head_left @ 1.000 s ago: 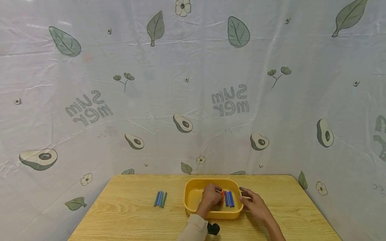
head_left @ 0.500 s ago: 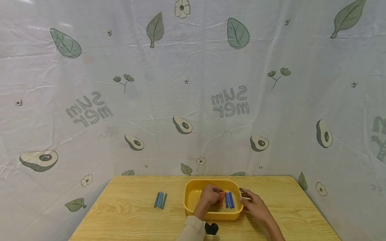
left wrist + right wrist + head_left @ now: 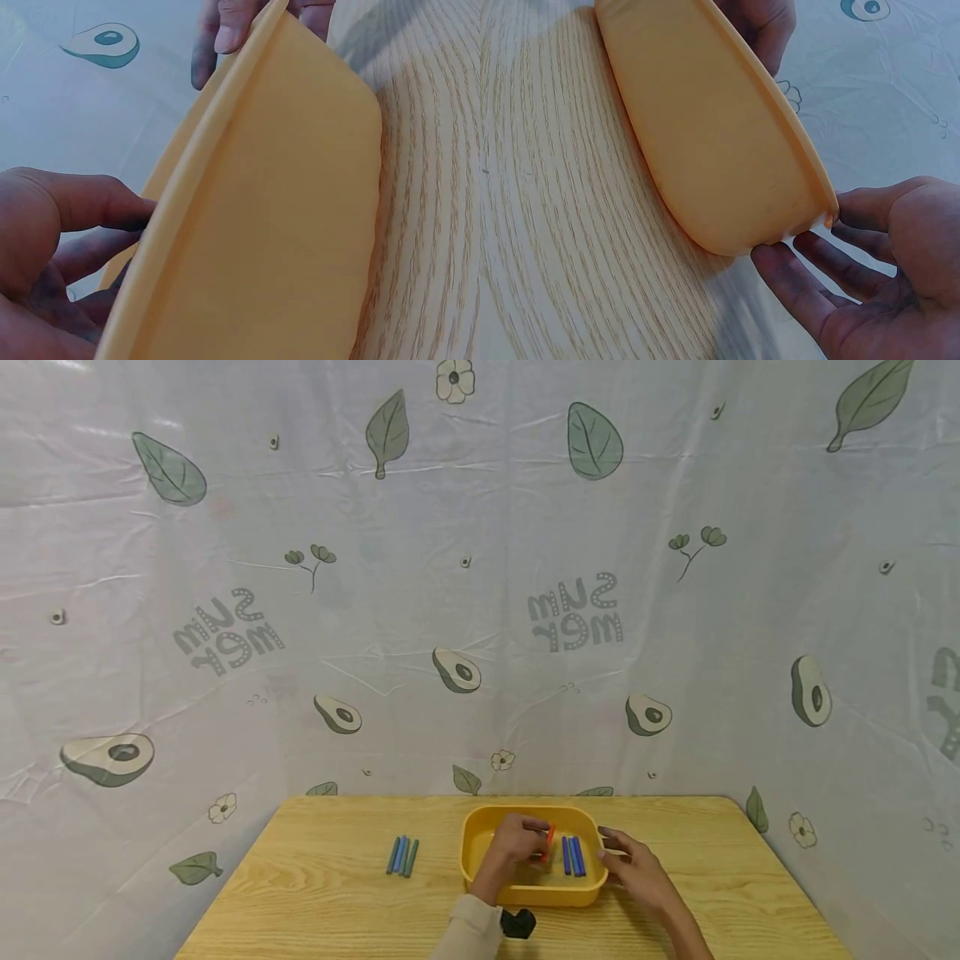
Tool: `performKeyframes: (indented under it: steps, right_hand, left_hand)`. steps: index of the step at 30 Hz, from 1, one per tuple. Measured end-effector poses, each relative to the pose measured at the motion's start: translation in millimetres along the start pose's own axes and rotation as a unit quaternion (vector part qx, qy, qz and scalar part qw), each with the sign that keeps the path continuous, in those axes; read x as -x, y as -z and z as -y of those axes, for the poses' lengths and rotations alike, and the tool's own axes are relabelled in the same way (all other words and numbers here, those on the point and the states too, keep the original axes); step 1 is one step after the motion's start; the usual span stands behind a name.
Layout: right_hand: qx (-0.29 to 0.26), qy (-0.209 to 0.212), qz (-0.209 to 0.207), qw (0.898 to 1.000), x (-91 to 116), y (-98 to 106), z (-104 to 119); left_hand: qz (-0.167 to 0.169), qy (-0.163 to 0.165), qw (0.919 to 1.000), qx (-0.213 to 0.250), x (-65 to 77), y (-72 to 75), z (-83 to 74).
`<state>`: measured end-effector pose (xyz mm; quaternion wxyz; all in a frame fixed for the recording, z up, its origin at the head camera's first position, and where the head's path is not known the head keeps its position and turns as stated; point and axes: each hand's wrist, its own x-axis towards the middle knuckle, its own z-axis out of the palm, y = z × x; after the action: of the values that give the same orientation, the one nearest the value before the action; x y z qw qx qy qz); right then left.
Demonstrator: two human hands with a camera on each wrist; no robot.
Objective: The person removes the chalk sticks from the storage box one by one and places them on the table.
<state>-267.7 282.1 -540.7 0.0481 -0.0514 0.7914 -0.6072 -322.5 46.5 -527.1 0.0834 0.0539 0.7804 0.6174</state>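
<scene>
Left sleeve [image 3: 467, 935]: pale cream or beige, long, loose-fitting, plain on the part that shows.
Left cuff [image 3: 483, 911]: the same pale colour, ending at the wrist and leaving the hand uncovered.
Black piece [image 3: 518, 923]: small, dark, rounded, with a notched upper edge, just beside the cuff; finer details too small to tell.
Left hand [image 3: 517, 837]: bare.
Right hand [image 3: 632, 866]: bare, a short nail visible in the left wrist view.
Right forearm [image 3: 681, 925]: bare down to the head view's lower edge.
</scene>
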Motion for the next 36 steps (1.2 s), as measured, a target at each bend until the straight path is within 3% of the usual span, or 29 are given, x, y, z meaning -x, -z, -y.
performKeyframes:
  steps: [9, 15, 26, 36]
  right_hand:
    - [0.001, -0.002, -0.007, 1.0, 0, 0, 1]
    - [0.001, -0.006, -0.01, 1.0, 0, 0, 2]
    - [-0.004, -0.004, -0.003, 1.0, 0, -1, 0]
    - [0.009, -0.001, -0.008, 1.0, -1, 0, -1]
  left_hand:
    - [0.011, -0.002, 0.9999, 0.009, 2.8, 14.4, -1.9]
    - [-0.001, -0.016, 0.9998, 0.007, 2.8, 29.3, -5.9]
    - [0.011, -0.016, 0.9997, 0.017, 6.5, 64.1, -11.7]
    - [0.007, -0.025, 0.9993, 0.027, 12.6, 84.0, -11.4]
